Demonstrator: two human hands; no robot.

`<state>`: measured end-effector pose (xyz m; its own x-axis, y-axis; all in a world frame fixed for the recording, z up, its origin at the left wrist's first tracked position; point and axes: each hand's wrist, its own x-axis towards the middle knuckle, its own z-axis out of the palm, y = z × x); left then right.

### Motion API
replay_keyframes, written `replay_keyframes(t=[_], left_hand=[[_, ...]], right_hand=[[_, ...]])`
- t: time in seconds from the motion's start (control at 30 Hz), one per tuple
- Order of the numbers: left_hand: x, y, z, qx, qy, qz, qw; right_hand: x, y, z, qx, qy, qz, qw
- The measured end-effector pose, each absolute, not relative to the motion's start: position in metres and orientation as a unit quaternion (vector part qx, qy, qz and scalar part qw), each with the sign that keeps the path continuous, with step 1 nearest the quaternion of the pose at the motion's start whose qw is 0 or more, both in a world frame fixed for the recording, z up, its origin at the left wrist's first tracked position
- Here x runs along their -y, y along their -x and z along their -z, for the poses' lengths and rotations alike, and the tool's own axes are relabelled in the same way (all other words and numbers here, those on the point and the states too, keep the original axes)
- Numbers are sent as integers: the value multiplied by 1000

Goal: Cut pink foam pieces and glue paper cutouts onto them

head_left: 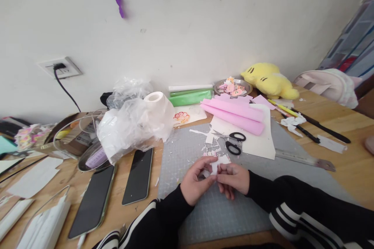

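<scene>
Both my hands meet over the grey cutting mat (222, 218), fingers pinched together on a small piece of white paper (215, 166). My left hand (196, 181) grips its left side, and my right hand (235, 177) grips the right side with the thumb pressed on it. The shape of the paper is partly hidden by my fingers. Just beyond my hands lie black-handled scissors (233, 148) and several white paper scraps (210, 149). Behind the scissors is a folded pink sheet (233, 116) on a white sheet (267, 140).
A metal ruler (304, 159) lies right of the white sheet. Two phones, a dark one (92, 202) and another (138, 177), lie left of the mat. A plastic bag (122, 124) and paper roll (156, 105) stand behind. A yellow plush (270, 79) sits by the wall.
</scene>
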<state>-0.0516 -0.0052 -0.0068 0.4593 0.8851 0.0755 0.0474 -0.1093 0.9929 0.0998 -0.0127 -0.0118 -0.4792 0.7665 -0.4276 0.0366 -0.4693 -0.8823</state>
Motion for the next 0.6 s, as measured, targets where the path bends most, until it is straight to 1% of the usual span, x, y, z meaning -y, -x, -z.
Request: replay_keyframes(t=[0.27, 0.47, 0.6], left_hand=[[6, 50, 8, -361, -616, -377, 590], [7, 47, 3, -345, -568, -374, 647], [6, 46, 3, -347, -555, -379, 654]], right_hand=[[13, -100, 11, 449, 445, -732, 256], [13, -99, 10, 448, 455, -727, 251], [13, -99, 9, 439, 451, -735, 252]])
